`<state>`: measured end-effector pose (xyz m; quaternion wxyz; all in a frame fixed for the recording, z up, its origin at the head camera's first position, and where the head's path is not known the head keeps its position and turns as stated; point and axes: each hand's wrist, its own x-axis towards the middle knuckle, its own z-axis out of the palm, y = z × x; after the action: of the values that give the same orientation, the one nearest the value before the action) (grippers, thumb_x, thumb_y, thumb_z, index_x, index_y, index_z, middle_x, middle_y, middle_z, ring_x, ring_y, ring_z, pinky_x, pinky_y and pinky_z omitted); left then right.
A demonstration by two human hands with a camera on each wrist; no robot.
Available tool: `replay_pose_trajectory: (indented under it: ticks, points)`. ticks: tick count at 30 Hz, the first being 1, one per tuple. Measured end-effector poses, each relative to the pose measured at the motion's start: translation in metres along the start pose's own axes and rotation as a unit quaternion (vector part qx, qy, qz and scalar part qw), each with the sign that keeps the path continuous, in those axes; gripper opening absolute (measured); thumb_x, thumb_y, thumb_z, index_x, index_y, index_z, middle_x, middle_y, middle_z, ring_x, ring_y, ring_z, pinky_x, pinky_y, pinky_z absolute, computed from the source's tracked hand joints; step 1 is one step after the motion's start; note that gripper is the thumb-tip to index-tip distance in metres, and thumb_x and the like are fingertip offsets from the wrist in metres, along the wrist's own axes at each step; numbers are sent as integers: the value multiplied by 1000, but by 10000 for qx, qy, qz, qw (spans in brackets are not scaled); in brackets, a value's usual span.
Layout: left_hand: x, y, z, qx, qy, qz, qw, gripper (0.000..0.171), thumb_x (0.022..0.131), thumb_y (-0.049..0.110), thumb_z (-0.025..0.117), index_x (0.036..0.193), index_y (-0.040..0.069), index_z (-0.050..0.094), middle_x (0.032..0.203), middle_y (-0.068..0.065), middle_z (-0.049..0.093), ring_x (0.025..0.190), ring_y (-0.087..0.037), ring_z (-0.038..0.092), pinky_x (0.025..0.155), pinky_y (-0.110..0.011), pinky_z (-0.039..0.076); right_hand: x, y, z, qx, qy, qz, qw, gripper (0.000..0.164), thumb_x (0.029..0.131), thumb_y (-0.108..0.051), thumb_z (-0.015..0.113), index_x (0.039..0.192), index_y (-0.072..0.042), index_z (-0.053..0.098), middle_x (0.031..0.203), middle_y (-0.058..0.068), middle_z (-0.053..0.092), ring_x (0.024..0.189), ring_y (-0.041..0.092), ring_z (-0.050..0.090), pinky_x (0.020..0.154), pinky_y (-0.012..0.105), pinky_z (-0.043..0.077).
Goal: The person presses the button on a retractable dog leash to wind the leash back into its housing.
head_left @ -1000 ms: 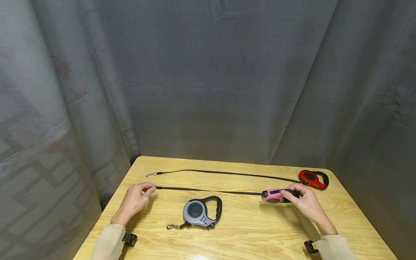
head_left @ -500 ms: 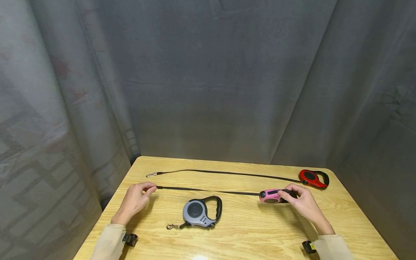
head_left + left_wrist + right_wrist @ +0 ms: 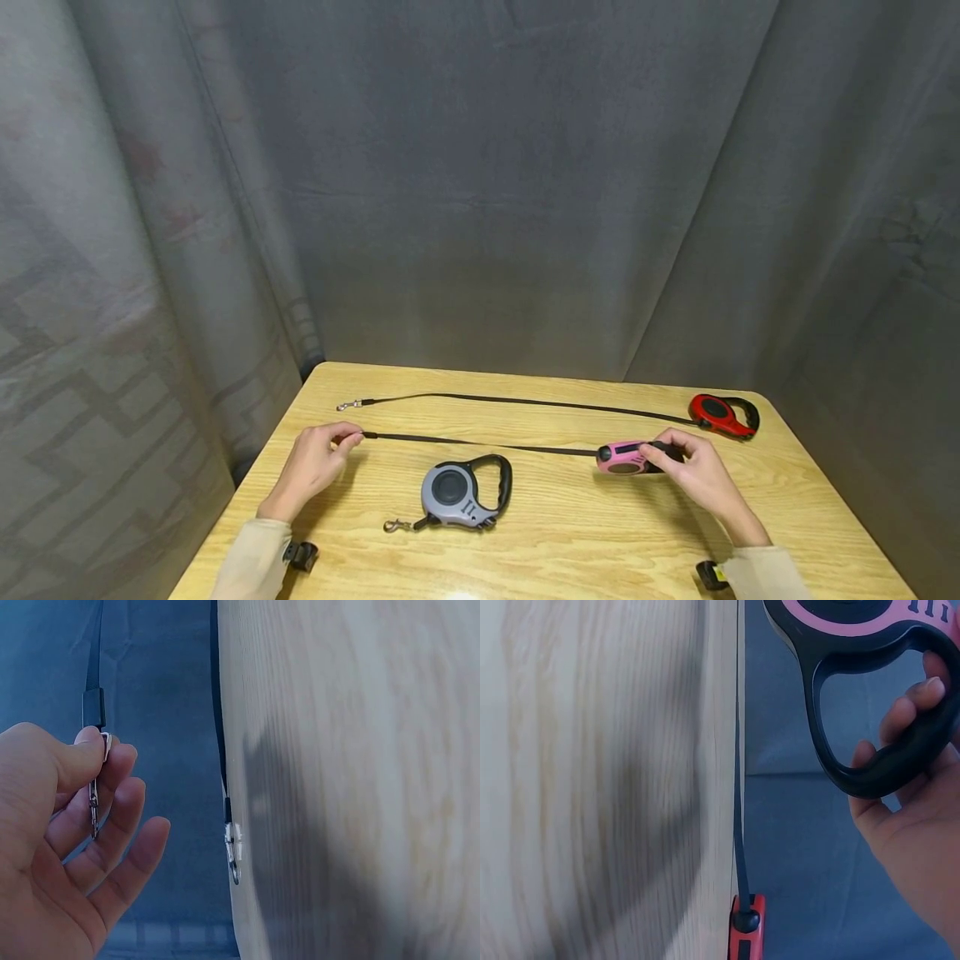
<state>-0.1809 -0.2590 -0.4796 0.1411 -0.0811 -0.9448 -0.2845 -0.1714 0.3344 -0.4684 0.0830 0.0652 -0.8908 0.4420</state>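
A pink retractable dog leash (image 3: 621, 458) is held over the right half of the table by my right hand (image 3: 701, 475), whose fingers curl through its black loop handle (image 3: 900, 769). Its black strap (image 3: 480, 442) runs out to the left, stretched between both hands. My left hand (image 3: 311, 467) pinches the metal clip (image 3: 94, 796) at the strap's end between thumb and fingers; the other fingers are loosely bent. Between the hands and nearer to me, a grey retractable leash (image 3: 452, 492) lies on the table, its small clip (image 3: 397, 526) pointing left.
Along the far edge of the wooden table (image 3: 555, 550) lies a red retractable leash (image 3: 722, 415), its strap (image 3: 525, 400) drawn out leftward to a metal clip (image 3: 348, 405). Grey curtains (image 3: 480, 208) hang behind the table and at both sides.
My right hand has moved slightly left with the pink leash, so the strap between my hands is a little shorter. The left hand and the other leashes stay in place.
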Motion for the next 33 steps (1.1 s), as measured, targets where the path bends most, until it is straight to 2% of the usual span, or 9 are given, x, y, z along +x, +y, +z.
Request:
replay_pose_trajectory:
  ticks: [10,18,24,33]
  points:
    - [0,1,1,-17,-39,-43,10000,10,102,17,74,106,15,83,102,-2,82,87,-18,75,76,-38,58,0,-1,4,29,-50,50,10000,21,99,-25,79,86,-11,71,84,-6,70,74,6,51,67,26,40]
    - [0,2,1,-9,-25,-17,10000,10,101,17,74,105,17,83,101,-1,82,86,-17,74,75,-36,57,0,-4,6,167,-145,114,9997,22,99,-25,79,86,-9,68,78,-5,62,69,8,48,64,28,37]
    - [0,2,2,30,-59,-14,10000,9,101,17,74,104,17,83,101,0,82,85,-15,73,74,-36,56,1,-6,9,154,-135,45,9998,21,98,-24,79,86,-11,70,83,-6,70,73,6,50,65,27,40]
    - [2,1,2,-9,-94,27,10000,10,102,16,74,106,16,83,102,-1,82,86,-17,74,75,-37,57,4,-10,12,145,-138,27,9998,20,98,-22,80,86,-10,69,83,-5,68,73,5,49,65,26,39]
